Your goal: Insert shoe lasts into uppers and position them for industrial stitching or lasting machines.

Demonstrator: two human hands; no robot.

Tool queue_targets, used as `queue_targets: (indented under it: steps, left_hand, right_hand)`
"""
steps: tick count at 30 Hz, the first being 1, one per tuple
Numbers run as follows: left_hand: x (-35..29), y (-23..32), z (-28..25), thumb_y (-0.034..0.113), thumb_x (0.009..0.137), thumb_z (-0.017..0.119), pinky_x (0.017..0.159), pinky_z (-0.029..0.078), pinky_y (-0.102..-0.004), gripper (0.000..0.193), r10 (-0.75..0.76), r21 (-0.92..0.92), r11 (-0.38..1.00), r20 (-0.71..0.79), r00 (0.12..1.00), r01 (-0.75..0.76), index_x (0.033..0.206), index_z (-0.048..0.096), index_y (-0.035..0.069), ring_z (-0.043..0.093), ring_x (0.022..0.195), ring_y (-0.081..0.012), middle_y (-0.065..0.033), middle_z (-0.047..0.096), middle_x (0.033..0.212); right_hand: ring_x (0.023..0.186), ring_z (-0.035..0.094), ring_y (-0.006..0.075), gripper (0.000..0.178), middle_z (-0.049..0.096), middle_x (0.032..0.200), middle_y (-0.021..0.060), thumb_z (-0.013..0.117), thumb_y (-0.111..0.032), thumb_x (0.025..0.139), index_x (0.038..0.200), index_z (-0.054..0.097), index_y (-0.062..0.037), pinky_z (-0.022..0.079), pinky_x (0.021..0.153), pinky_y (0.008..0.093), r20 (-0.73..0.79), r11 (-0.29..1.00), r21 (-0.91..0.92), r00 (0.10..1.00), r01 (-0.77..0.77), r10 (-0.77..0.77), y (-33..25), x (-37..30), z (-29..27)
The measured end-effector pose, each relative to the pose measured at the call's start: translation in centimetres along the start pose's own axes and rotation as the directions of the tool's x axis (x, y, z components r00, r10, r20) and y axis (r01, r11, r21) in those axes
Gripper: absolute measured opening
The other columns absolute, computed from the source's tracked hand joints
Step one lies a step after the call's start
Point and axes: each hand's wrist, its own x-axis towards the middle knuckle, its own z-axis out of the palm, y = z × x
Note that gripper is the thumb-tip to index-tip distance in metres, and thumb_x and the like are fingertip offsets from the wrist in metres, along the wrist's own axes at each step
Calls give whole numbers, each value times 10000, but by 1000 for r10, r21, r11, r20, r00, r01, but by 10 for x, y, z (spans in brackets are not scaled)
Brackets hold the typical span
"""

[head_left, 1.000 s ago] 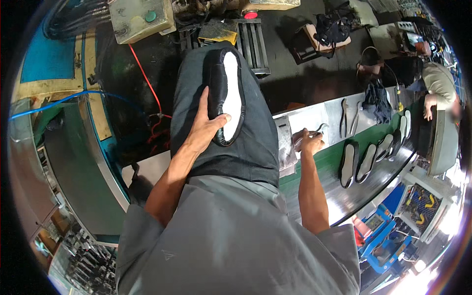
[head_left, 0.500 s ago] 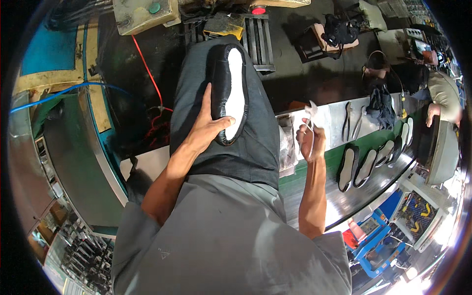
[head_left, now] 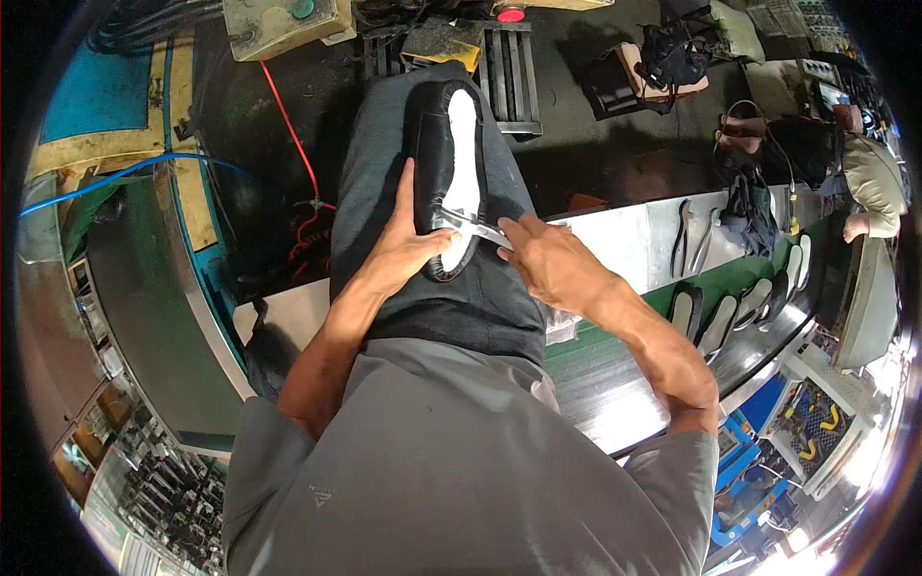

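Observation:
A black shoe upper on its last (head_left: 434,154) lies sole up across my lap, its white insole (head_left: 463,134) facing me. My left hand (head_left: 401,252) grips its near end from the left, thumb on the insole and index finger along the black side. In my right hand (head_left: 562,264) is a pair of metal pincers (head_left: 488,232), the fingers wrapped round the handles. The pincers' head lies across the lower part of the insole, close to my left thumb. Whether the jaws bite on the edge I cannot tell.
To the right runs a green conveyor belt (head_left: 600,365) with several shoes (head_left: 718,322) standing in a row. Two more pliers (head_left: 684,235) and a dark cloth (head_left: 747,216) lie on the metal ledge. Another person's arm (head_left: 872,187) shows at the far right.
My right hand has swung left from over the ledge to the shoe, bringing the pincers onto the insole. My left hand and the shoe have hardly moved.

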Motion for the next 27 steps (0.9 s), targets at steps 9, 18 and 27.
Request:
queue_targets:
  steps: [9,18,27]
  left_hand:
    - [2,4,-3,-154,931,702,1108,510,-339,1189,-7,13,1000,64,998,6,1799,-25,211,542,1352,-189,-112,213,1802]
    - [21,-2,-4,113,1066,679,1277,347,-381,952,-62,-149,987,-39,997,56,1777,49,46,449,1524,-268,-230,348,1732]
    - [11,-3,-7,33,997,733,1261,346,-328,1063,82,436,894,72,994,-105,1771,5,25,372,1558,-246,-201,289,1758]
  right_hand:
    - [771,719,421,170,709,916,177,728,-115,1010,1126,652,-17,568,625,521,-184,979,-66,962,194,-203,38,-2,32]
    - [813,713,418,181,688,870,199,720,-189,1050,1067,672,-15,566,692,517,-7,1000,-3,1000,21,-21,43,-4,31]
    - [573,657,370,338,631,673,202,681,-280,1105,948,629,15,529,560,459,-79,999,44,997,17,-14,8,10,23]
